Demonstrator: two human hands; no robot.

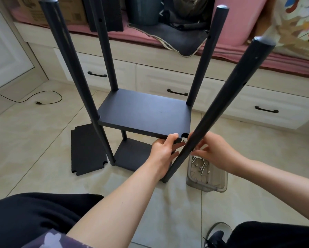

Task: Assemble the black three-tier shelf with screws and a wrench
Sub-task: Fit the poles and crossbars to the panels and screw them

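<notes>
- Black board edge sits in the left hand (163,151), thumb on top and fingers curled beneath, gripping the near right corner of the middle shelf board (144,113).
- Right hand (215,152) pinches behind the near right pole (216,111), fingers bunched close at the corner joint; something small and metallic shows there, probably a screw, but it is too small to be sure.
- That pole leans outward, apart from the board's open corner notch (184,135); the other three poles stand seated in their corners.
- Handling, as a judgement: the boards look stiff, flat and fairly light, with a matte finish that should not slip; the poles look rigid and smooth, so hold them low near the joint, with the board steadied by its edge.
- Half-built shelf stands on the tiled floor just ahead of the person's knees, with the bottom board (132,154) under the middle one.
- Spare board (87,149) with notched corners lies flat on the floor to the left.
- Clear plastic box (206,176) of screws sits just right of the leaning pole.
</notes>
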